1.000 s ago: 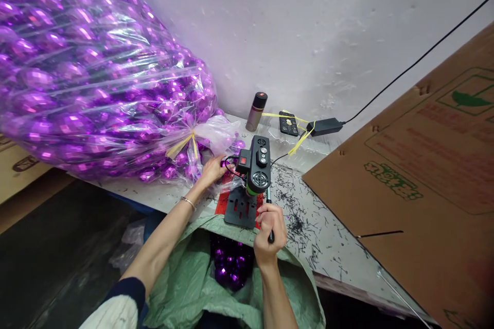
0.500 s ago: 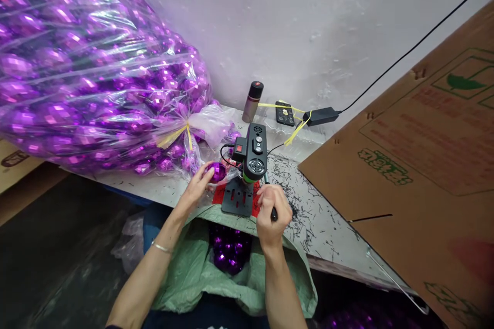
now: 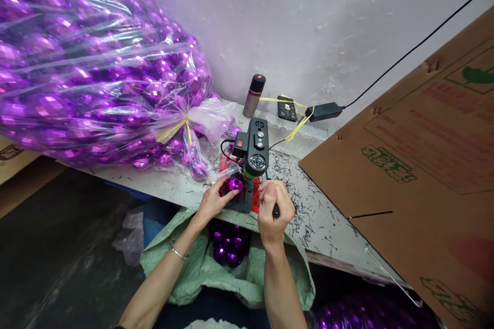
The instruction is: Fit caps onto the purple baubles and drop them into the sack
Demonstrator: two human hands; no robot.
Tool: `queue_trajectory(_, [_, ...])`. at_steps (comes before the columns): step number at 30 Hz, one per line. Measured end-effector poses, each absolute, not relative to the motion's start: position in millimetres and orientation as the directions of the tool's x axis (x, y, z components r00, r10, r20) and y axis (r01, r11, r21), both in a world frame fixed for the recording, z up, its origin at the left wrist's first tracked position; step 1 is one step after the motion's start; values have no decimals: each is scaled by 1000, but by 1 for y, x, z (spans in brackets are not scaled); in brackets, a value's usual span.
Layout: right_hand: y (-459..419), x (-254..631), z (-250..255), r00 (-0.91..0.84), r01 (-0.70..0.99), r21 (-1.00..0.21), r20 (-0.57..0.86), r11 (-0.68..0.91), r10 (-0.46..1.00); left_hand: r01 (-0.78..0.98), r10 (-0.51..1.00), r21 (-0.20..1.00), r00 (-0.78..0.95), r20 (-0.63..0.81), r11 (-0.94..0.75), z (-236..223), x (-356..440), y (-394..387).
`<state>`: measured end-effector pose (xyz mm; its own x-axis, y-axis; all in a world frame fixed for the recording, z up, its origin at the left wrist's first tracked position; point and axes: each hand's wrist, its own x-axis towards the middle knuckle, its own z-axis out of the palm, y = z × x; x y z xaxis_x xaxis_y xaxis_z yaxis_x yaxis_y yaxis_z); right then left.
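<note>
Between the fingers of my left hand is a shiny purple faceted ball ornament. It sits under the front end of a small black bench drill press, above its dark base plate. My right hand is closed around the machine's lever handle, whose black tip shows below the fist. Just below the plate, an open green woven sack holds several more purple balls.
A large clear bag of purple balls leans on the left. Behind the machine stand a spray can, a phone and a black power adapter. Thin dark shavings cover the tabletop. A cardboard box slants in at the right.
My left hand has carried the purple ball to the right, from beside the machine to under its front end. My right hand stays on the lever handle.
</note>
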<state>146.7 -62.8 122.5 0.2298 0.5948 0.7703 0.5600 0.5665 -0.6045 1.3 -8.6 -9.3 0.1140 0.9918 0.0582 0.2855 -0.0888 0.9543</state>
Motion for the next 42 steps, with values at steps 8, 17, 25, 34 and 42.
queue_trajectory(8, [-65,146,119,213,588,-582,781,561,587,510,957,813,210,200,-282,10,10,-8])
queue_trajectory(17, [-65,146,116,218,580,-585,782,566,584,527,937,807,338,90,-268,22,-3,2])
queue_trajectory(25, [-66,147,118,198,582,-577,784,572,589,491,935,800,251,249,-345,4,22,7])
queue_trajectory(34, [-68,149,115,179,609,-559,788,563,589,430,922,816,178,343,-386,-34,22,-5])
queue_trajectory(42, [-69,145,94,192,627,-535,810,567,554,442,904,789,211,371,-427,-36,20,-2])
